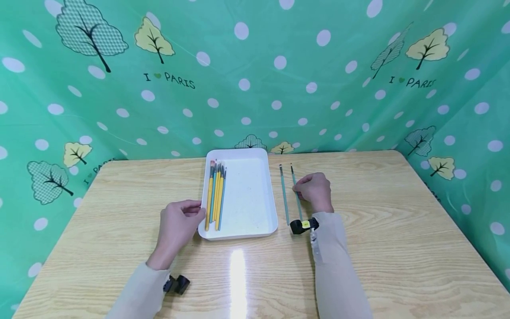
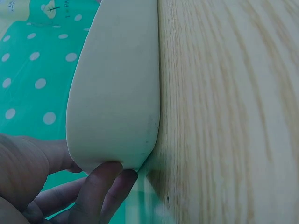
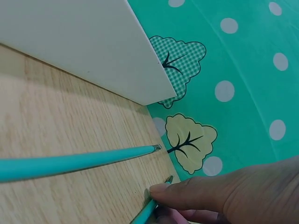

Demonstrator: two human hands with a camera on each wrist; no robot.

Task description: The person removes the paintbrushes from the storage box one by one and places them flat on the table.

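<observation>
A white tray [image 1: 249, 195] lies on the table, with several yellow and blue paintbrushes [image 1: 216, 195] along its left side, bristles to the back. My left hand [image 1: 178, 228] holds the tray at its near left side, thumb at the rim; in the left wrist view the fingers curl against the tray's outer wall [image 2: 114, 84]. To the right of the tray, my right hand [image 1: 315, 191] pinches a teal paintbrush [image 1: 299, 207] between thumb and fingers, low over the table. Another teal paintbrush [image 1: 284, 195] lies between that one and the tray, roughly parallel to the tray's side.
The wooden table [image 1: 398, 230] extends to both sides and toward me. A green dotted cloth [image 1: 263, 71] with printed trees hangs at its back and sides. Each wrist wears a small black camera [image 1: 296, 226] over a light sleeve [image 1: 338, 270].
</observation>
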